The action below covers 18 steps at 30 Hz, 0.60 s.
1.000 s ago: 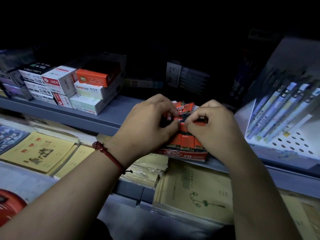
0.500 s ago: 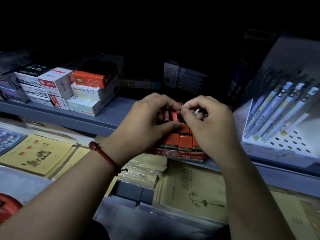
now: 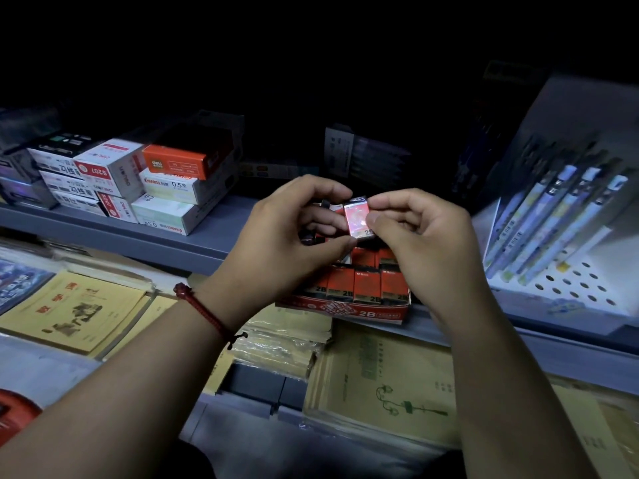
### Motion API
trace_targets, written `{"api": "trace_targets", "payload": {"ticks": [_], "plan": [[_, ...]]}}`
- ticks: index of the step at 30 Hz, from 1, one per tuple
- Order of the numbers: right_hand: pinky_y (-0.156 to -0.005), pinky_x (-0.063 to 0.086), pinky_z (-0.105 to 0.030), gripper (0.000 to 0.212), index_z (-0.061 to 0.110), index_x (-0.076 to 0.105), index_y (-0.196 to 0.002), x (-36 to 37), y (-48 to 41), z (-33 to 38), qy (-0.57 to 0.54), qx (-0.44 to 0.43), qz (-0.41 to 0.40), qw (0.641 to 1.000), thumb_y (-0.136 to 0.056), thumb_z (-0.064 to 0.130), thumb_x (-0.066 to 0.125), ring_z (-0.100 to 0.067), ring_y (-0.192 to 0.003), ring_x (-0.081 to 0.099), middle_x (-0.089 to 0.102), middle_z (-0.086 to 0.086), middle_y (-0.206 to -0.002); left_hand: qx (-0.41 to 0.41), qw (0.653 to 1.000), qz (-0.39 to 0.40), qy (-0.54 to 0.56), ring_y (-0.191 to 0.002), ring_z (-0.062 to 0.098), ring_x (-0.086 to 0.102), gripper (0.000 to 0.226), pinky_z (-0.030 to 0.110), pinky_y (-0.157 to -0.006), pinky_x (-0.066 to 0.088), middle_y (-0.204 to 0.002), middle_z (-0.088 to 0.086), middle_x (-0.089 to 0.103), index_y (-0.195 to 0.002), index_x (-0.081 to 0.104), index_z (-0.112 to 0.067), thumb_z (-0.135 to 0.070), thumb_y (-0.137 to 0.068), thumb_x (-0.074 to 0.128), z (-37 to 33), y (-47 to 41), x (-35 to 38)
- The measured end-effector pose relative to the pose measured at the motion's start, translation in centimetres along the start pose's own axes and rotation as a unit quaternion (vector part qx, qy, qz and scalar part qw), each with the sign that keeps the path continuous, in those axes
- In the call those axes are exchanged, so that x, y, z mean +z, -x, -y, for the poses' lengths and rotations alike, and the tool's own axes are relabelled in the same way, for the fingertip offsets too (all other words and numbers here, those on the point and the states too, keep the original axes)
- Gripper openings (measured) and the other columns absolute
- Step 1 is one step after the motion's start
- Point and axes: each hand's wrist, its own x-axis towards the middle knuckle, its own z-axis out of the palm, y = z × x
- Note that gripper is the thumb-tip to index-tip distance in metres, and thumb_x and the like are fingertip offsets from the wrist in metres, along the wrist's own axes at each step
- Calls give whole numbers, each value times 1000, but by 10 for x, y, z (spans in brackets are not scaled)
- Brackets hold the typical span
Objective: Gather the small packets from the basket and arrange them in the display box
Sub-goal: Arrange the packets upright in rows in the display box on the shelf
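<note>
Both hands have lifted clear of the display box point(image 3: 345, 307) on the shelf point(image 3: 166, 243), and a single packet point(image 3: 358, 221) is now raised above its rows. The left hand point(image 3: 294, 233) and right hand point(image 3: 420, 229) pinch that packet together, so it probably goes into the box next.

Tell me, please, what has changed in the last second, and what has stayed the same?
Both hands rose from the display box. The left hand and right hand now hold one packet up between them, its face toward the camera; before, they were pressed low among the packets in the box. The box, its front row of packets and the stacked boxes on the shelf stayed in place.
</note>
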Motion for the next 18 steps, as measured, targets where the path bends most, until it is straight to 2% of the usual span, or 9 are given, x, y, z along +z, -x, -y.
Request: {"api": "trace_targets", "payload": {"ticks": [3, 5, 8, 10, 14, 18], "plan": [[-81, 63, -42, 15, 23, 76, -103, -3, 0, -1, -4, 5, 5, 1000, -95, 11, 69, -12, -87, 74, 78, 4, -92, -6, 1000, 5, 5, -99, 17, 74, 47, 40, -93, 59, -106, 1, 76, -124, 62, -11, -2, -82, 82, 1, 1, -1], [-80, 63, -43, 20, 25, 74, -107, -7, -1, -2, -6, -3, 22, 1000, -94, 11, 71, -11, -85, 73, 78, 4, -94, -6, 1000, 6, 7, -102, 20, 74, 47, 46, -94, 58, -108, -1, 76, -125, 61, -12, -2, -83, 81, 2, 1, -1], [-68, 50, -22, 54, 31, 64, -128, -16, -1, -4, 43, -35, 111, 992, -84, 2, 78, -7, -75, 58, 74, 7, -102, 3, 1000, -3, 11, -105, 17, 73, 46, 47, -96, 58, -116, 1, 74, -125, 61, -10, -2, -83, 80, 3, 1, -1], [-66, 42, -14, 66, 35, 60, -133, -19, -2, -6, 100, -46, 142, 984, -80, 3, 82, -3, -75, 52, 70, 11, -104, 1, 1000, 0, 10, -104, 16, 74, 46, 46, -96, 58, -113, 1, 75, -125, 62, -9, -1, -83, 80, 2, 1, -1], [-66, 39, -16, 53, 35, 66, -122, -22, -3, -9, 115, -54, 114, 985, -81, 7, 81, -4, -75, 52, 72, 10, -100, -2, 1000, 16, 14, -104, 16, 74, 46, 46, -95, 58, -112, 1, 76, -124, 62, -12, -1, -83, 81, 1, 2, -1], [-61, 40, -9, 48, 36, 68, -119, -27, -3, -7, 122, -61, 113, 984, -83, 6, 80, -2, -71, 52, 71, 15, -94, 1, 1000, 14, 8, -102, 13, 74, 47, 43, -93, 60, -117, -4, 74, -122, 62, -14, -3, -82, 82, -2, 2, 0]]}}
